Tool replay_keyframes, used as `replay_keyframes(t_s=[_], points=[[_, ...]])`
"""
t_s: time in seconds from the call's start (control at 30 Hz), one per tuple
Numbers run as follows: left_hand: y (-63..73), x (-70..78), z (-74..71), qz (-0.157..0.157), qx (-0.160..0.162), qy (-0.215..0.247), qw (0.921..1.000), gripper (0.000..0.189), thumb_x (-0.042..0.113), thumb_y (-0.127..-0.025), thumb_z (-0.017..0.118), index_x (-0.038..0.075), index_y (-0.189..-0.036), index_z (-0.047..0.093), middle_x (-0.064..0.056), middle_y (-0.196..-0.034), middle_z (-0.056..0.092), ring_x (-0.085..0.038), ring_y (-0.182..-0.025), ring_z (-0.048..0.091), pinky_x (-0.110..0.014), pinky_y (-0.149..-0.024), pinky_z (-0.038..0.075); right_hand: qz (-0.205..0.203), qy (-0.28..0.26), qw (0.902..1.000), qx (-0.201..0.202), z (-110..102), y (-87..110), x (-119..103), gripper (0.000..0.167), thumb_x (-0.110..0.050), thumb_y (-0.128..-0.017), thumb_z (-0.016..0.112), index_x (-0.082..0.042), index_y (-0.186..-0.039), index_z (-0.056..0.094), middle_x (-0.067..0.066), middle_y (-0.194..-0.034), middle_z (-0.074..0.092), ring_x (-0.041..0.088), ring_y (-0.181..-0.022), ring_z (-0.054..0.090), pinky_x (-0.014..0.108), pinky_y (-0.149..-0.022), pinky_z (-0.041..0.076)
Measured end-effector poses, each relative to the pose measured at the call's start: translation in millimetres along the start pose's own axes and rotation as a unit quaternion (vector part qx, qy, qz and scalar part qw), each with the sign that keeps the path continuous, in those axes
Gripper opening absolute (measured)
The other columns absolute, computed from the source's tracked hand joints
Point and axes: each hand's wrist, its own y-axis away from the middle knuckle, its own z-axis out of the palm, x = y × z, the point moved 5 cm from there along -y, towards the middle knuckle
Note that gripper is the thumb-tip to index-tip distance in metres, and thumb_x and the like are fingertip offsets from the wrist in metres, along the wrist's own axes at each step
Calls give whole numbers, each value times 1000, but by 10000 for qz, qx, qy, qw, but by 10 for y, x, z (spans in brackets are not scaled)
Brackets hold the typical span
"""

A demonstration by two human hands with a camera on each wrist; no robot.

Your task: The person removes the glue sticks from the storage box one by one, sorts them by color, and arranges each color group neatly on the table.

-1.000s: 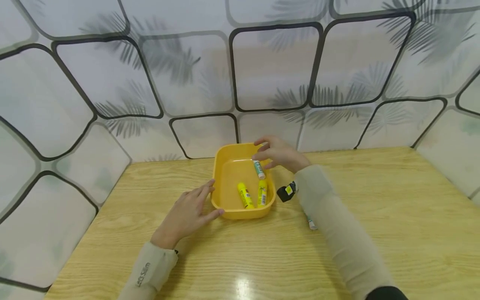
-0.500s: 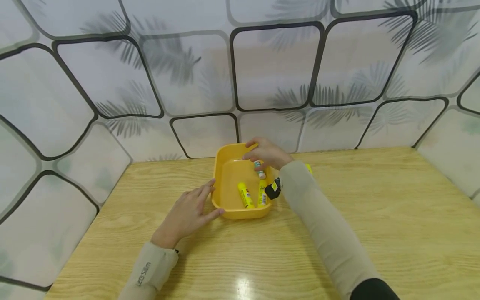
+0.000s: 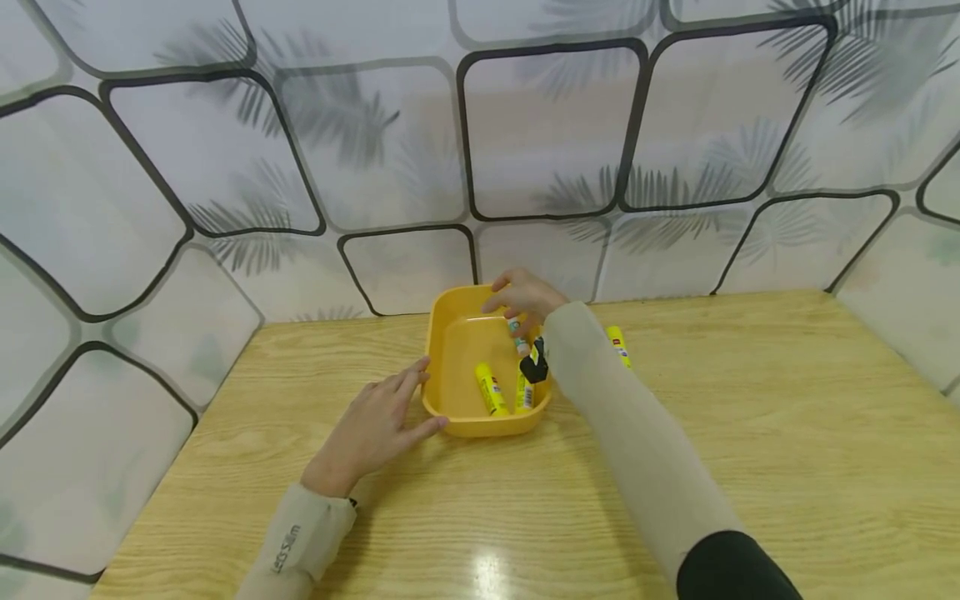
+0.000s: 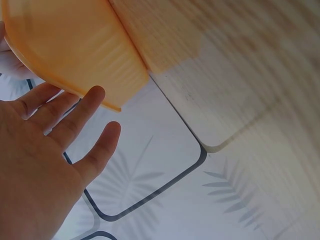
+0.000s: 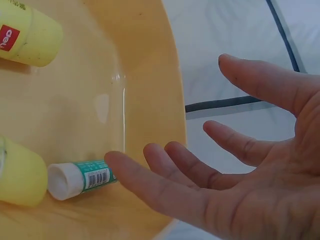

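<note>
A yellow plastic basin (image 3: 459, 337) stands on the table. My left hand (image 3: 375, 427) touches its left rim with spread fingers. Over the far right rim hangs my right hand (image 3: 527, 300), its fingers loosely bent and nothing held. In the right wrist view, a fingertip overlaps the end of a green-and-white glue stick (image 5: 92, 176); whether they touch I cannot tell. Two yellow glue sticks lie in the basin's near part, one near the middle (image 3: 492, 390), the other by the right wall (image 3: 524, 395), partly covered by the wrist camera in the head view.
Another yellow glue stick (image 3: 618, 345) lies on the wooden table (image 3: 787, 417), just past the right forearm. A patterned white wall (image 3: 551, 133) rises directly behind the basin.
My right hand and forearm have shifted left, uncovering the yellow glue stick on the table. The forearm now hides a glue stick seen on the table earlier. My left hand stays put.
</note>
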Motion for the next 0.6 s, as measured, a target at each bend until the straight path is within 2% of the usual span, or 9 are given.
replay_keyframes(t_s=[0.2,0.43,0.6], points=[[2,4,-10,4,8,-4,10000,83,50,-96,65,-4,-153,37,-17,-134,63,-36,-119,62,-59,-101,45,78,321,9995,-25,-6,-32,24,58,-10,-97,68,-1,-147,40,23,-149,39,43,-134,43,55,-102,48],[-2,21,-30,67,50,-53,10000,85,50,-95,67,-5,-153,37,-17,-132,64,-37,-115,64,-59,-97,48,110,359,9993,85,17,-76,48,60,-8,-96,69,-1,-147,40,21,-155,35,43,-141,35,62,-105,41],[-3,21,-27,53,36,-63,10000,85,50,-95,67,-5,-153,37,-17,-132,64,-38,-114,64,-59,-97,48,-55,547,9983,180,43,-99,50,61,-7,-94,71,2,-146,41,21,-154,37,40,-142,34,58,-111,37]])
